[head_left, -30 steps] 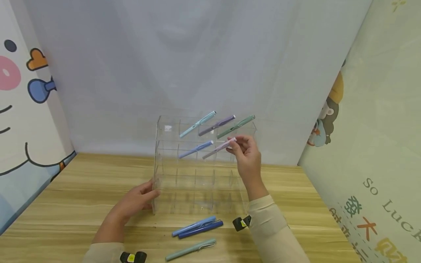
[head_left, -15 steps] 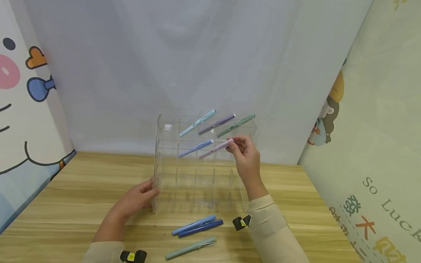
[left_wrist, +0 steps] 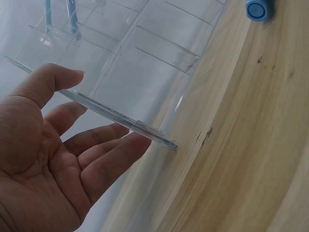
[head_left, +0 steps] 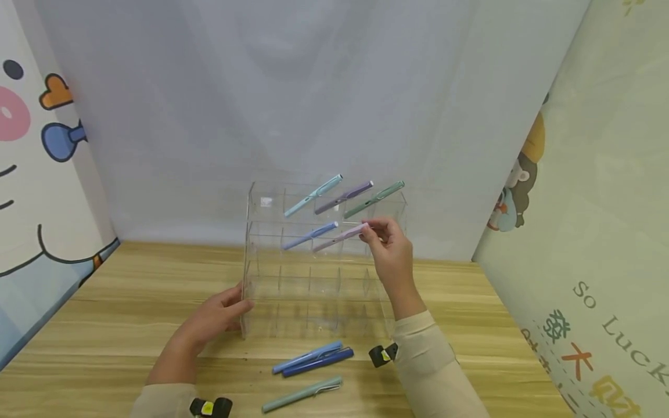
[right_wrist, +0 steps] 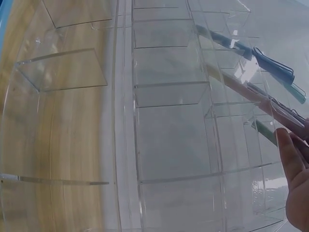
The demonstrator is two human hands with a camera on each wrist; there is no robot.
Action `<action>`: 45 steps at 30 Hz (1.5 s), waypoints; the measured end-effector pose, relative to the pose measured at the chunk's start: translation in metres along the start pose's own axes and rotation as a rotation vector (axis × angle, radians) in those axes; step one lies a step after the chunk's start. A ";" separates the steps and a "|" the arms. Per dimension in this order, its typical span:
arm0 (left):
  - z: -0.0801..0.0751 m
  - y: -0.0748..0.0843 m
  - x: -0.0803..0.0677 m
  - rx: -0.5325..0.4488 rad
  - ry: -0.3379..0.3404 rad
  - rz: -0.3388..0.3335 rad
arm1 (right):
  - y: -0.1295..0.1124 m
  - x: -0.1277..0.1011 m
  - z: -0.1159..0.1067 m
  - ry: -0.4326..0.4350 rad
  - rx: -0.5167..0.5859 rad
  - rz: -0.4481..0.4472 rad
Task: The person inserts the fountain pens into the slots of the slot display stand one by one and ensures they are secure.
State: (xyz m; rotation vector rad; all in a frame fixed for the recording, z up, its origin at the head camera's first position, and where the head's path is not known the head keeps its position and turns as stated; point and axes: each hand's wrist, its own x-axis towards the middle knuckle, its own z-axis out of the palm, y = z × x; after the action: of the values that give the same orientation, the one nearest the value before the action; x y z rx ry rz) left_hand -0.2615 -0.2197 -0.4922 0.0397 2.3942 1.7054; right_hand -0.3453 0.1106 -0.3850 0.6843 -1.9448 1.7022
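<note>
Head view: right hand [head_left: 393,249] pinches pink pen [head_left: 337,240] near upper end, at second tier from top of clear rack [head_left: 324,285], just right of periwinkle pen [head_left: 310,236]. Long axis slants from grip down to left; left hand [head_left: 216,316] farther, lower.

Left wrist view: left hand grips side of clear rack between thumb and fingers.

Right wrist view: pink pen slants away from right hand; whether lower end rests, cannot tell.

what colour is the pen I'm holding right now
The pen is pale pink, clearest in the head view.

head: high, forward-down, farthest | left wrist: close, tilted, facing rack [head_left: 324,287] | right wrist: close, tilted | all share: rack
</note>
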 end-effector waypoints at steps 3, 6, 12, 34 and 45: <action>0.001 0.001 0.000 0.000 -0.006 0.004 | 0.011 0.001 -0.003 0.015 -0.017 -0.024; 0.001 0.002 0.000 0.003 -0.008 0.006 | 0.021 0.000 -0.007 0.022 -0.038 -0.034; 0.002 0.003 0.002 -0.002 -0.009 0.005 | 0.012 -0.007 -0.023 0.040 -0.038 -0.048; -0.001 -0.002 0.000 -0.005 -0.018 -0.001 | -0.033 -0.050 -0.083 -0.039 -0.067 -0.195; 0.000 0.000 0.000 -0.004 -0.023 -0.005 | -0.039 -0.059 -0.099 -0.237 -0.301 -0.162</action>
State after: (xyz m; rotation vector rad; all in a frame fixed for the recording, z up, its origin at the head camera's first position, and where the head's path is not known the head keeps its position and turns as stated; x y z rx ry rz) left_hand -0.2611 -0.2194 -0.4925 0.0528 2.3720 1.6987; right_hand -0.2735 0.2079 -0.3806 0.9314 -2.1788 1.2442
